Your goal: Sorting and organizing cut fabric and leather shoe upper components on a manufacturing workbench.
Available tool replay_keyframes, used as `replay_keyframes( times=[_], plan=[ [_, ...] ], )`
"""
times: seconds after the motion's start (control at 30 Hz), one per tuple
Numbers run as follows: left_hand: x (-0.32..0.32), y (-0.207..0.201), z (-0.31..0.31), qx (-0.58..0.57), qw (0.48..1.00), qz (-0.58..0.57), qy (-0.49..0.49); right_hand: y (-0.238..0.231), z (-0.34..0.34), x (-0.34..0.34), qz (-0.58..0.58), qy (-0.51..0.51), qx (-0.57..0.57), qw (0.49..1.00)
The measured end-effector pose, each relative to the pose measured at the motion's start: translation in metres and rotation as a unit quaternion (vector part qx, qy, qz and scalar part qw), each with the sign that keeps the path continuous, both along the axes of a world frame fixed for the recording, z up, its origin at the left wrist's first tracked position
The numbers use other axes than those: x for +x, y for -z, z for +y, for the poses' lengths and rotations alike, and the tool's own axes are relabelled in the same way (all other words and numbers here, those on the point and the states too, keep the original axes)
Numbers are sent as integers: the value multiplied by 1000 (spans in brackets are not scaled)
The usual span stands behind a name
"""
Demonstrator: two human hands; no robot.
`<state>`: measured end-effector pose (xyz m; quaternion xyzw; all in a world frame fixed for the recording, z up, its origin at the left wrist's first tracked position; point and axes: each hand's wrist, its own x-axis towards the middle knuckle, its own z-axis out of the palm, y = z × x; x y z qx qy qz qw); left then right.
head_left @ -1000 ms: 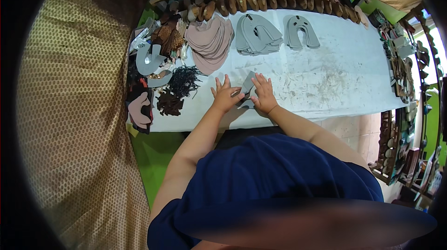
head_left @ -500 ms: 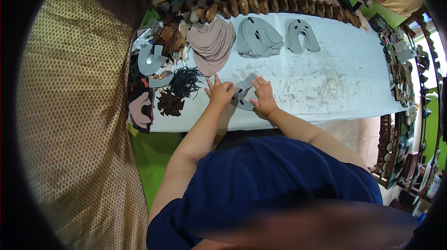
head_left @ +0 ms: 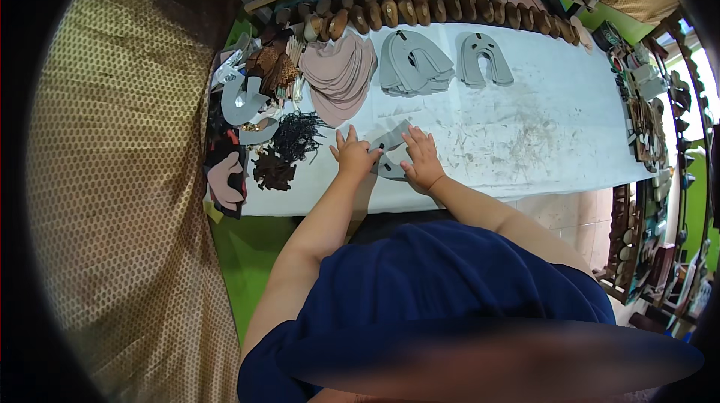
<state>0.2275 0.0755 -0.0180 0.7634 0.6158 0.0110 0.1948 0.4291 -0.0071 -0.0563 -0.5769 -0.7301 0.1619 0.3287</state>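
Note:
A grey curved shoe-upper piece (head_left: pixel 389 168) with small dark tabs lies flat on the white-covered table, partly beneath my hands. My left hand (head_left: pixel 355 157) is at its left side, fingers spread and the thumb reaching to a dark tab. On its right side my right hand (head_left: pixel 424 163) lies with fingers stretched out. Left of my left hand are a heap of thin black strips (head_left: pixel 298 135) and a smaller pile of dark brown pieces (head_left: pixel 273 170). Whether a small tab is under my left thumb is hard to see.
Beyond my hands lie a fanned pile of pinkish pieces (head_left: pixel 339 76), a grey stack of U-shaped uppers (head_left: pixel 415 65) and a smaller grey stack (head_left: pixel 485 61). Brown shoe lasts (head_left: pixel 424 10) line the far edge. Tools and odds and ends (head_left: pixel 641 106) crowd the right edge.
My left hand has shifted slightly down, and its thumb has stretched out toward the grey piece. My right hand has moved slightly left. The view has shifted a little.

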Motion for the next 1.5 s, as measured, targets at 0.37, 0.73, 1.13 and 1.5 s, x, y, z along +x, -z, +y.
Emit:
replay_keyframes(
  times=[0.37, 0.73, 1.13, 1.5],
  plan=[
    [-6, -6, -31, 149, 965, -142, 160, -5, 0, -4, -37, 13, 30, 999],
    [-8, -5, -38, 124, 963, -156, 183, -11, -1, -5, -10, -25, 82, 996],
    [7, -14, -33, 92, 974, -72, 192, -8, -1, -2, -1, -12, 84, 996],
    [6, 2, -30, 117, 973, -106, 168, -6, 3, 1, 48, -17, 105, 993]
  ],
)
